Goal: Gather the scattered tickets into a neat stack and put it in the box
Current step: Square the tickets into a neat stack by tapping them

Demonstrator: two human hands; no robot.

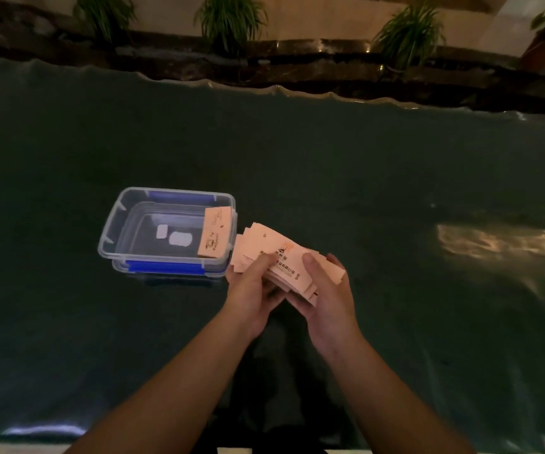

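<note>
While both our hands hover over the middle of the dark counter (362, 178), we hold an untidy fan of pink tickets (277, 257) between them. Our left hand (254, 290) has its grip closed on the fan's left part, thumb on top, and our right hand (323, 296) cups the right end from below, thumb pressing the top sheet. Just beside the fan, toward the counter's left side, sits the clear box (117, 224) with blue clips. One small pink bundle (215, 232) leans inside the box against its right wall. Potted plants (230, 21) line the ledge beyond the far edge.
</note>
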